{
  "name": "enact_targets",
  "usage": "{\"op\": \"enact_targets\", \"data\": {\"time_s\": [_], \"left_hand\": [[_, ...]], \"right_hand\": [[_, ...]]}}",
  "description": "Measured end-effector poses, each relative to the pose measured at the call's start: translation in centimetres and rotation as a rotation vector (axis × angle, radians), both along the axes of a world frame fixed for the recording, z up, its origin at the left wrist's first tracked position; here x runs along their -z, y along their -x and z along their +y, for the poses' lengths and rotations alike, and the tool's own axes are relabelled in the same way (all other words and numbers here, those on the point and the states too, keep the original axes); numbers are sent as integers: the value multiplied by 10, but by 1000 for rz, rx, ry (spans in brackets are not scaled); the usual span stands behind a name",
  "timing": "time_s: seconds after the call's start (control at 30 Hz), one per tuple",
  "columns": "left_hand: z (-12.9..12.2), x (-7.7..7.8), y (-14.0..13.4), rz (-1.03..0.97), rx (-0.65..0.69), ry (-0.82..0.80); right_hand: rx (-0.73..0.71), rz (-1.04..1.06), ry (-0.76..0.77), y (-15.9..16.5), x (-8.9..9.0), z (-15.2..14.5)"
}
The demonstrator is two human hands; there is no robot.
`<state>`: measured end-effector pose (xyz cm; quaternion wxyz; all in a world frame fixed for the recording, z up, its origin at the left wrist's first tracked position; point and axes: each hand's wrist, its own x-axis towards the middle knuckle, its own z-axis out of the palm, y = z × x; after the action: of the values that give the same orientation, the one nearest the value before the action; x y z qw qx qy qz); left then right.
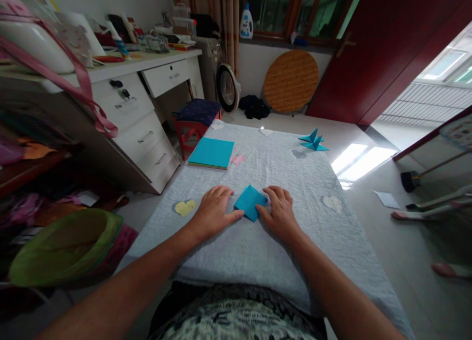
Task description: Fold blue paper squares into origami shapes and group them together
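Observation:
A small square of folded blue paper (250,202) lies on the cloth-covered table, one corner toward me. My left hand (216,207) rests palm down at its left, fingers stretched on the cloth and apart from the thumb, whose tip meets the paper's lower left edge. On the other side, my right hand (279,209) has its thumb on the paper's right corner, with the fingers bent around behind that corner. Farther off at the left is a stack of square paper (212,153), blue on top. Two pointed blue folded-paper shapes (314,142) stand near the far right corner.
The table (265,254) has a pale cloth with heart patches. A red stool (195,118) with a dark cushion stands beyond its far left corner. At the left are a white desk (136,128) and a green-lined bin (66,246). A round wooden tabletop (291,79) leans on the wall.

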<state>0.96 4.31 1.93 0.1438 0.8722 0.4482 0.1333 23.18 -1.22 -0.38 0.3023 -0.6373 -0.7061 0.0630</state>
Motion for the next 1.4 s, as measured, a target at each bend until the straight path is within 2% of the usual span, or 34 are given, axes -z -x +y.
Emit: {"op": "enact_targets", "data": {"time_s": [0.17,0.37,0.53,0.67,0.73,0.8,0.9,0.97,1.07,1.17,1.27,1.4], "left_hand": [[7,2,-21,-22,-27,72],[-2,5,-27,-195,-32,175],[-12,-1,-27,-463,87,320],[-14,-11,-31,-609,80,328],[-11,-15,-35,-674,40,341],[-5,-15,-41,-684,34,422],[3,-9,-50,-685,122,596],[6,-2,-54,-760,131,636],[6,7,-57,-882,77,605],[4,11,-56,-926,18,584],[3,12,-53,-946,-24,512],[1,12,-50,-907,5,379]], "right_hand": [[-24,-40,77,1,0,0],[-92,11,117,-3,-5,-1],[-191,216,71,-7,-8,-1],[-268,430,-13,-8,-14,-4],[-238,494,-44,-8,-16,-5],[-190,532,-61,-9,-17,-7],[-145,561,-68,-9,-15,-8],[-89,576,-83,-8,-12,-7],[52,622,-118,-8,-7,-4],[164,675,-77,-8,-3,0],[170,722,-37,-8,-1,1],[134,711,-65,-6,-2,1]]}}
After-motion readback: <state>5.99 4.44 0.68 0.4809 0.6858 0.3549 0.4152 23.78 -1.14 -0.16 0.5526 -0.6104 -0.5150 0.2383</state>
